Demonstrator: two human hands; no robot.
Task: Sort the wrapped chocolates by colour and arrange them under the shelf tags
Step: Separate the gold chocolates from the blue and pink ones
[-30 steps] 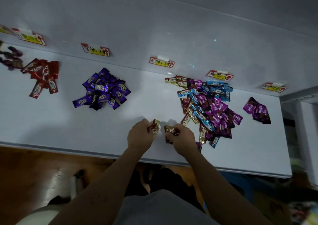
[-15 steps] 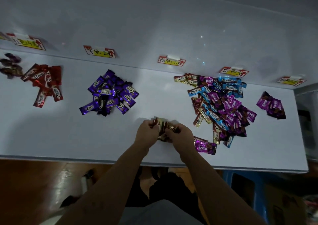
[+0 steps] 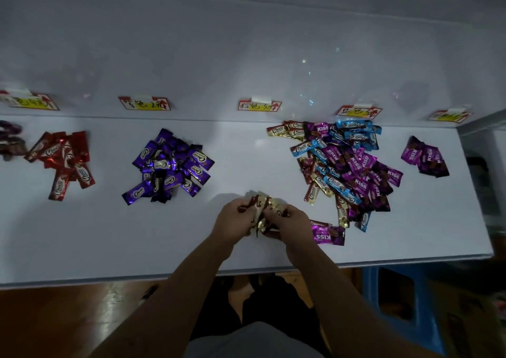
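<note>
My left hand (image 3: 232, 222) and my right hand (image 3: 290, 224) meet near the front middle of the white shelf (image 3: 164, 237). Both grip one bunch of gold-and-brown wrapped chocolates (image 3: 264, 205) between them. A mixed pile (image 3: 347, 166) of gold, blue and magenta chocolates lies to the right. Sorted groups lie under the tags: red ones (image 3: 63, 160), purple ones (image 3: 171, 167) and a small magenta group (image 3: 424, 157). A loose magenta chocolate (image 3: 328, 234) lies beside my right wrist. The brown tag (image 3: 259, 105) has bare shelf below it.
Paper tags are stuck along the back wall: a far-left tag (image 3: 32, 102), a second tag (image 3: 145, 103), a blue tag (image 3: 358, 111) and a far-right tag (image 3: 450, 115). Dark wrapped sweets (image 3: 9, 141) lie at the left edge. A blue stool (image 3: 402, 300) stands below right.
My hands came together from holding separate gold chocolates a second ago to gripping one bunch. The view shifted left, and a magenta chocolate shows beside my right wrist.
</note>
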